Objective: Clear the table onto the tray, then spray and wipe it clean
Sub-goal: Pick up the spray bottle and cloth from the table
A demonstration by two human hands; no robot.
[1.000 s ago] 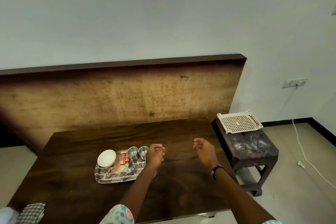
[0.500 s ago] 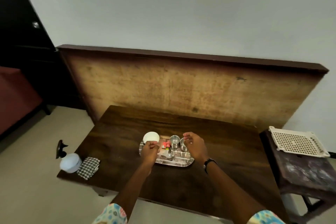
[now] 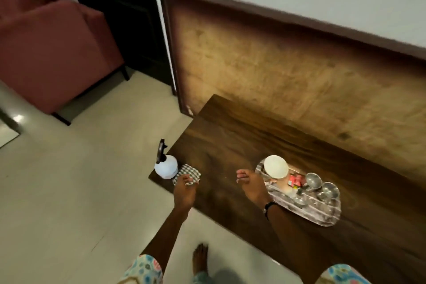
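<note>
Tray [image 3: 322, 215] contents are seen gathered at about 4 o'clock from the middle of the dark wooden table [image 3: 230, 145]: a white bowl [image 3: 276, 166] at its left end, 2 steel cups [image 3: 321, 185] at its right, and small red packets [image 3: 295, 180] between them. Clearing appears done, judged from the bare wood elsewhere. At the table's left corner, about 9 o'clock, a white spray bottle [image 3: 166, 166] stands upright just beside a checked cloth [image 3: 187, 172], kept together probably for the cleaning step. The left hand [image 3: 184, 191] is stretched over the cloth, fingers loosely curled; whether the cloth is pinched cannot be told. The right hand [image 3: 250, 185] hovers relaxed and holding nothing, just left of the tray, likely freed for the bottle. A red sofa [image 3: 50, 48] is seen at 10 o'clock.
</note>
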